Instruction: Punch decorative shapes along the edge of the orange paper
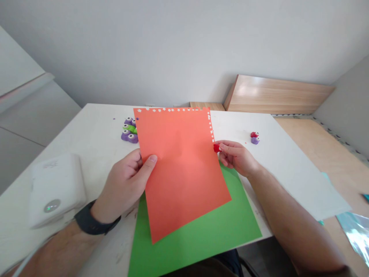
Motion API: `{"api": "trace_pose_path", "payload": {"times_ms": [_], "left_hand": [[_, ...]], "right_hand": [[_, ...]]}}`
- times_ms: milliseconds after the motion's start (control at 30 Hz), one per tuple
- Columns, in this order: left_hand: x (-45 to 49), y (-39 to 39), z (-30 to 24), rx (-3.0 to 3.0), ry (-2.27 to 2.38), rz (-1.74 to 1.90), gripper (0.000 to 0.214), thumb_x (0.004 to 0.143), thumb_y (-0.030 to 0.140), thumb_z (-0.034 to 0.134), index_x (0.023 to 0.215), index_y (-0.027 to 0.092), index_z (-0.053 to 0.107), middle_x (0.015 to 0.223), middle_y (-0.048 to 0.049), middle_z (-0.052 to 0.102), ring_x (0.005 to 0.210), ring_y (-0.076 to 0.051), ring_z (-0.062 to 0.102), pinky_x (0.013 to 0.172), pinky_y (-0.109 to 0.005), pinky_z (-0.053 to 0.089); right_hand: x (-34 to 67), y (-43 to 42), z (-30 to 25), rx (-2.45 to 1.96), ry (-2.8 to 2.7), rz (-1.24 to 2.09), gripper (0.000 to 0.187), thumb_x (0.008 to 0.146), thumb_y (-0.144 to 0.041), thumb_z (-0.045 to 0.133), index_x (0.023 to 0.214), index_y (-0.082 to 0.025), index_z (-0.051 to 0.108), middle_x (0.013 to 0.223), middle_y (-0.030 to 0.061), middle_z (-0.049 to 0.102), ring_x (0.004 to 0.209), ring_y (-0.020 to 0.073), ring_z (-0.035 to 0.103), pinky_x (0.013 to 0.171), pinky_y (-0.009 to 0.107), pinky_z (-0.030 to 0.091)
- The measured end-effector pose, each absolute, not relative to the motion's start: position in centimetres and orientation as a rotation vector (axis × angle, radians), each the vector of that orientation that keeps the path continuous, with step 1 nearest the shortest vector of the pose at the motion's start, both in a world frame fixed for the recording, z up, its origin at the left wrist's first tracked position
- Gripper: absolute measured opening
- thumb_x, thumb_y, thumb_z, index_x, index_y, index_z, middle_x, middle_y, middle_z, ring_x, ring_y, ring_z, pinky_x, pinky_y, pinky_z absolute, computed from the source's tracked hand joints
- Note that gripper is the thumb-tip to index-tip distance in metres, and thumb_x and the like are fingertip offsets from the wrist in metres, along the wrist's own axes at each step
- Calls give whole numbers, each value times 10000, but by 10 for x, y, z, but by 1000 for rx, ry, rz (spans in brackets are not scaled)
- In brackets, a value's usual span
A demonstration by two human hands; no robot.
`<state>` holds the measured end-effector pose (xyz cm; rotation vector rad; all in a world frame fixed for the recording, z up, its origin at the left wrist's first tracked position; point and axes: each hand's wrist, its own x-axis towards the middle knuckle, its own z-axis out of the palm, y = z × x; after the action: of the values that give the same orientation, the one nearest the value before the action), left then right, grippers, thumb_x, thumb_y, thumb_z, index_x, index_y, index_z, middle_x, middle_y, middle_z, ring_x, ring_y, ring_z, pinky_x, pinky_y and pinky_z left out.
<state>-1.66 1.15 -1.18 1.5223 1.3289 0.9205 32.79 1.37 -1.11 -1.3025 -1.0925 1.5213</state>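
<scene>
An orange-red paper sheet [178, 173] is held up tilted above a green paper sheet [198, 238], with small star-shaped cutouts along its top and right edges. My left hand [127, 184] pinches its left edge between thumb and fingers. My right hand [235, 157] is at its right edge, gripping a small red craft punch [217, 148] that sits on the paper's margin. The green sheet lies flat on the white table [95, 127], partly hidden by the orange-red sheet.
Several purple and green craft punches [129, 130] stand at the back left of the table. A red and a purple punch [254, 137] sit on a white sheet [288, 165] to the right. A white box-shaped device [56, 190] lies at the left.
</scene>
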Motion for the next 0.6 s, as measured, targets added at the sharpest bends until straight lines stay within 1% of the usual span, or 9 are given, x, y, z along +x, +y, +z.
{"api": "trace_pose_path", "payload": {"times_ms": [167, 400, 500, 567, 600], "left_hand": [[-16, 12, -11, 1519, 1325, 924, 367, 989, 586, 670, 1197, 285, 699, 1108, -32, 791, 837, -229, 725, 677, -310, 596], [-17, 11, -11, 1512, 1318, 927, 386, 987, 588, 674, 1210, 275, 699, 1088, -34, 788, 819, -224, 722, 676, -317, 600], [-16, 11, -12, 1504, 1313, 925, 399, 987, 592, 671, 1228, 275, 702, 1104, -38, 791, 836, -231, 730, 677, -322, 606], [-16, 12, -12, 1510, 1316, 928, 399, 987, 592, 670, 1230, 278, 708, 1114, -37, 792, 835, -231, 729, 685, -328, 613], [-16, 12, -13, 1518, 1316, 930, 400, 988, 591, 667, 1240, 283, 709, 1123, -36, 792, 835, -229, 727, 697, -333, 617]], "right_hand": [[330, 15, -11, -1315, -1062, 1498, 349, 861, -493, 765, 1051, -200, 742, 646, 3, 617, 456, 134, 442, 409, 283, 207], [331, 16, -12, -1322, -1040, 1465, 350, 878, -487, 753, 1061, -189, 755, 638, 10, 620, 453, 124, 435, 399, 280, 209], [333, 17, -12, -1308, -1038, 1414, 349, 878, -495, 751, 1039, -186, 757, 814, 42, 693, 482, 108, 476, 387, 267, 213], [336, 18, -12, -1307, -1039, 1350, 343, 877, -501, 755, 1024, -191, 751, 932, 46, 702, 505, 97, 503, 381, 257, 220], [339, 19, -12, -1319, -1047, 1303, 342, 878, -506, 757, 1017, -195, 748, 955, 42, 695, 513, 94, 512, 381, 253, 231]]}}
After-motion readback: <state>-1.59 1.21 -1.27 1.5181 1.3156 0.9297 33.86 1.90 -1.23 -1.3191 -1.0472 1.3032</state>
